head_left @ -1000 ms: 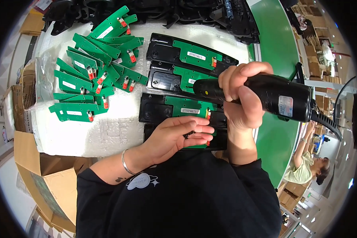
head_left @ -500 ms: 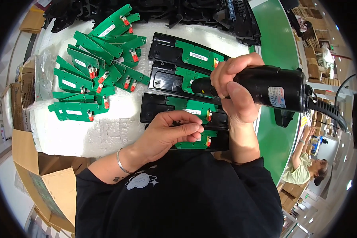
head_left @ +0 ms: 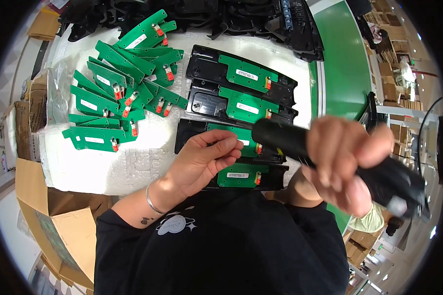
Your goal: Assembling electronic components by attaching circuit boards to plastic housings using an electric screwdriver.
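My right hand, smeared by motion, is wrapped around a black electric screwdriver. Its thin bit points left, just above the fingertips of my left hand. That left hand is closed in a pinch over the third panel; whatever is between its fingers is too small to make out. Several black plastic panels lie in a column under my hands, each with a green circuit board on it. The boards carry a white label and a red-and-white connector. My left hand partly covers the lower two panels.
Loose green circuit boards are heaped at left on a white foam sheet. Black plastic parts line the far edge. An open cardboard box stands at near left. Right of the foam is a green tabletop; beyond it sits another person.
My right hand has pulled the screwdriver right and toward me, off the second panel, tilting its back end down. My left hand has shifted slightly left and up, still pinched.
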### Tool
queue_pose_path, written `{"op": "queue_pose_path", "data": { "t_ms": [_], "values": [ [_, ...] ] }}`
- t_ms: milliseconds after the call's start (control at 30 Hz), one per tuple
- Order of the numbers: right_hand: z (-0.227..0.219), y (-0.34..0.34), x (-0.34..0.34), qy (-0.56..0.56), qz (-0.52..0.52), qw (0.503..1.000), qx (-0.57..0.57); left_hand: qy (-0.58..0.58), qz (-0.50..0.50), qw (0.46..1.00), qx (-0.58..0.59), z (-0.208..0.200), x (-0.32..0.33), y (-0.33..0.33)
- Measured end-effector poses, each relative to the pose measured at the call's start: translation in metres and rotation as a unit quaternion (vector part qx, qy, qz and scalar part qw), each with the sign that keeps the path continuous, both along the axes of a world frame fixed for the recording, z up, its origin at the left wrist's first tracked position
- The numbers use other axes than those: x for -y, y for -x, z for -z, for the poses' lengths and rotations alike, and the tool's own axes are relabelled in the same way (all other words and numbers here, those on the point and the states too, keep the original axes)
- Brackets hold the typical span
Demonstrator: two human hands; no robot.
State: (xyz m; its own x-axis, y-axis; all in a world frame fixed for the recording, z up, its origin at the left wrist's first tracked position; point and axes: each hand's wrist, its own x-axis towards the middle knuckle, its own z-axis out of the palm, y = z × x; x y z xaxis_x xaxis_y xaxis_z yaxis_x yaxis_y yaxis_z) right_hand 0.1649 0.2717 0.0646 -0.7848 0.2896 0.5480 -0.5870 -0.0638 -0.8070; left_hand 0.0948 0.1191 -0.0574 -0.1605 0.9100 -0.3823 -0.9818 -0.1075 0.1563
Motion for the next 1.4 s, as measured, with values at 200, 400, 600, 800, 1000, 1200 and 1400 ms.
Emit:
{"op": "queue_pose_path", "data": {
  "t_ms": [200, 400, 600, 800, 1000, 1200, 1400],
  "values": [
    [-0.011, -0.018, 0.001, -0.016, -0.015, 0.999, -0.040, -0.054, -0.004, 0.998, 0.015, 0.001, -0.008, -0.001],
    [-0.008, -0.017, 0.002, -0.003, 0.013, 0.999, -0.034, -0.101, 0.019, 0.995, 0.009, 0.007, -0.010, -0.003],
    [0.039, 0.022, -0.023, 0.033, 0.114, 0.993, 0.001, -0.032, 0.082, 0.996, 0.012, -0.016, -0.017, -0.008],
    [0.055, 0.029, -0.035, 0.041, 0.125, 0.990, 0.048, -0.043, 0.118, 0.990, -0.069, -0.011, -0.010, -0.004],
    [0.058, 0.032, -0.035, 0.050, 0.103, 0.991, 0.066, -0.026, 0.125, 0.987, -0.102, -0.013, -0.009, -0.001],
    [0.060, 0.039, -0.032, 0.001, 0.144, 0.983, 0.117, 0.018, 0.080, 0.985, -0.152, -0.011, -0.010, 0.003],
    [0.063, 0.031, -0.022, 0.025, 0.144, 0.974, 0.171, 0.054, 0.051, 0.989, -0.129, -0.005, -0.016, 0.003]
  ]
}}
